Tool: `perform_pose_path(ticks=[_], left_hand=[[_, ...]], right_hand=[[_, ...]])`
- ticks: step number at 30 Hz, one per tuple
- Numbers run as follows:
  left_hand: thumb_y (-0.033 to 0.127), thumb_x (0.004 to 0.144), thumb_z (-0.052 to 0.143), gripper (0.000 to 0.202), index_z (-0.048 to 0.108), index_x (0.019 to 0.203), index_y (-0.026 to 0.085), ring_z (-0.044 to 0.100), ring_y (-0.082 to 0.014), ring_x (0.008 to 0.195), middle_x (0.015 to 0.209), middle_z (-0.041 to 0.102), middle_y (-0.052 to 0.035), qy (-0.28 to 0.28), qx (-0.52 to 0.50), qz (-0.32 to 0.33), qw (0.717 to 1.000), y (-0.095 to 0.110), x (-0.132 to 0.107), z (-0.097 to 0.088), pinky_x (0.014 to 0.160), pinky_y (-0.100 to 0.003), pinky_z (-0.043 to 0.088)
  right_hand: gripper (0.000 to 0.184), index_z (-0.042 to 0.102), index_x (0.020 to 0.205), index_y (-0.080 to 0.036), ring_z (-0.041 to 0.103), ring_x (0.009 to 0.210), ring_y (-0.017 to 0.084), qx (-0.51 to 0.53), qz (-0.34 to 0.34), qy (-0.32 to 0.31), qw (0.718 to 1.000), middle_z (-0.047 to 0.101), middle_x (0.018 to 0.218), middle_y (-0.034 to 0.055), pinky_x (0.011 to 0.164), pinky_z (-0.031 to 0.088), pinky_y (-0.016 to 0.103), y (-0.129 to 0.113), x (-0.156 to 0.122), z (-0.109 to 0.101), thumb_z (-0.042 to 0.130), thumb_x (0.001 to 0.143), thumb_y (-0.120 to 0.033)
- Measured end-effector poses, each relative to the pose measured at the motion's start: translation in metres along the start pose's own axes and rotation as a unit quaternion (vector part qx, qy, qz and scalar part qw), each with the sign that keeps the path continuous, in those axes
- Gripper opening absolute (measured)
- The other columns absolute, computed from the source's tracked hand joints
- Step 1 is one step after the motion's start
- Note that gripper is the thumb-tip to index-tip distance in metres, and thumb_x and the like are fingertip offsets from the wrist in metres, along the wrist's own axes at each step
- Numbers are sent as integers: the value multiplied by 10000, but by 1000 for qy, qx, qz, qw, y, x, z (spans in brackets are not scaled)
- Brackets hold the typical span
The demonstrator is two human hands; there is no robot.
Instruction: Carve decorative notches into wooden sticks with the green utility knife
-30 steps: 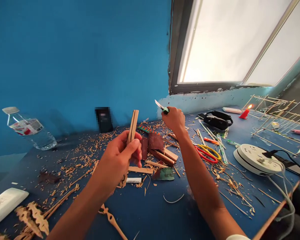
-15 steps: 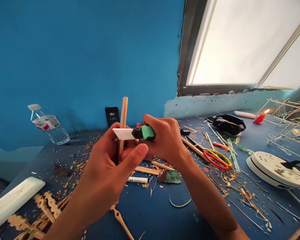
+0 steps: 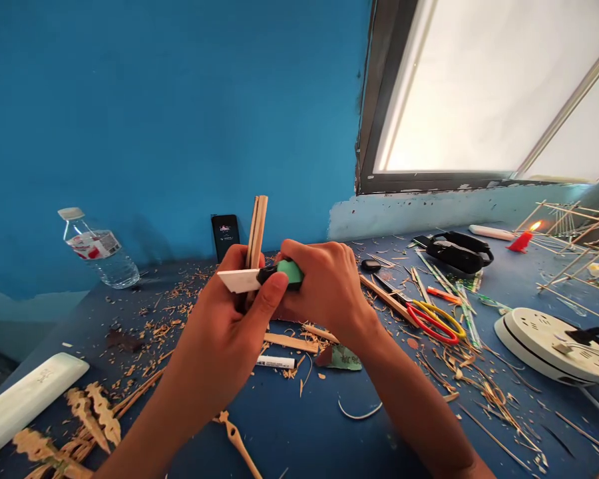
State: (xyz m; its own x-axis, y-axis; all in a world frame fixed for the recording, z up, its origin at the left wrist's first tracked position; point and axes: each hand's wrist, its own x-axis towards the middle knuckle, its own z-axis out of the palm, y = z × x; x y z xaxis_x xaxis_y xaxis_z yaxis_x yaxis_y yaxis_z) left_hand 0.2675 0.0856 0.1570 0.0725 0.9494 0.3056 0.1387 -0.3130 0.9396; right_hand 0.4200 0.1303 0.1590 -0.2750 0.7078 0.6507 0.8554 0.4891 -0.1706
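My left hand (image 3: 229, 326) is closed round a thin wooden stick (image 3: 257, 229) that stands upright above the blue table (image 3: 299, 426). My right hand (image 3: 324, 289) grips a knife with a green and black handle (image 3: 285, 271). Its white blade (image 3: 237, 281) points left and lies across the stick just above my left fingers. My left thumb presses on the knife near where blade meets handle. Both hands touch each other in front of me.
Wood shavings and strips litter the table. A water bottle (image 3: 97, 249) and a phone (image 3: 224, 233) stand at the wall. Scissors (image 3: 432, 318), a round power strip (image 3: 549, 336), a lit red candle (image 3: 522, 239), a stick frame (image 3: 576, 233), carved pieces (image 3: 87, 412) and a white block (image 3: 27, 399) lie around.
My right hand has brought the knife from the far middle of the table back to the stick. The blade now rests against the stick, and my left thumb has moved onto the knife.
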Motion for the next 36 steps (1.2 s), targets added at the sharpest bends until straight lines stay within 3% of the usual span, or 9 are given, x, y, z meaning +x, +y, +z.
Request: perform_pose_path(ticks=[5,11,16,19,22,25,30,36], left_hand=[[512,905,710,323,521,862,253,285,-62,410,544,347,98,-2,-74,-39,997,-17,20,8,370,-196,204],[429,971,654,341,490,771,207,272,-41,392,532,323,118,61,-81,-96,990,-51,49,23,365,-175,206],[394,1001,629,253,627,958,145,422,-46,470,704,546,62,97,-90,-153,979,-78,64,30,409,-174,361],[417,999,624,290,646,1107,149,584,-95,619,884,656,-7,106,-104,-175,973,-91,69,36,533,-233,515],[445,997,618,343,644,1180,157,660,-145,761,1016,689,-50,105,-118,-179,971,-99,71,40,651,-305,584],[446,995,621,341,647,1174,157,661,-146,764,1017,691,-50,90,-126,-165,974,-97,74,36,656,-307,584],[348,987,653,204,644,998,144,519,-73,556,788,606,31,45,-123,-133,982,-74,74,18,494,-206,467],[340,1001,633,185,605,977,159,408,-51,479,673,464,84,63,-89,-83,991,-60,63,17,423,-174,357]], right_hand=[[231,679,884,-253,634,624,184,-61,64,-27,996,731,730,20,583,230,319,5,11,19,614,875,-474],[194,720,935,-223,726,731,252,-79,113,-76,988,774,839,113,632,385,308,18,23,56,543,957,-298],[244,741,1007,-198,764,867,292,-79,144,-115,980,784,931,157,707,480,322,27,26,85,508,993,-269],[262,751,1011,-175,766,910,286,-78,159,-132,975,782,978,180,733,495,308,30,26,93,506,998,-267],[275,754,994,-160,766,921,282,-81,168,-141,972,778,993,196,749,499,304,32,26,96,506,1002,-277],[257,734,1032,-166,761,942,291,-87,166,-132,973,776,997,190,768,499,319,33,26,92,508,1003,-285],[197,687,1047,-218,760,917,297,-88,120,-109,983,782,949,128,761,492,330,29,27,78,580,971,-365],[164,663,1028,-216,759,856,295,-100,135,-74,983,775,899,112,711,490,329,23,28,63,560,965,-326]])
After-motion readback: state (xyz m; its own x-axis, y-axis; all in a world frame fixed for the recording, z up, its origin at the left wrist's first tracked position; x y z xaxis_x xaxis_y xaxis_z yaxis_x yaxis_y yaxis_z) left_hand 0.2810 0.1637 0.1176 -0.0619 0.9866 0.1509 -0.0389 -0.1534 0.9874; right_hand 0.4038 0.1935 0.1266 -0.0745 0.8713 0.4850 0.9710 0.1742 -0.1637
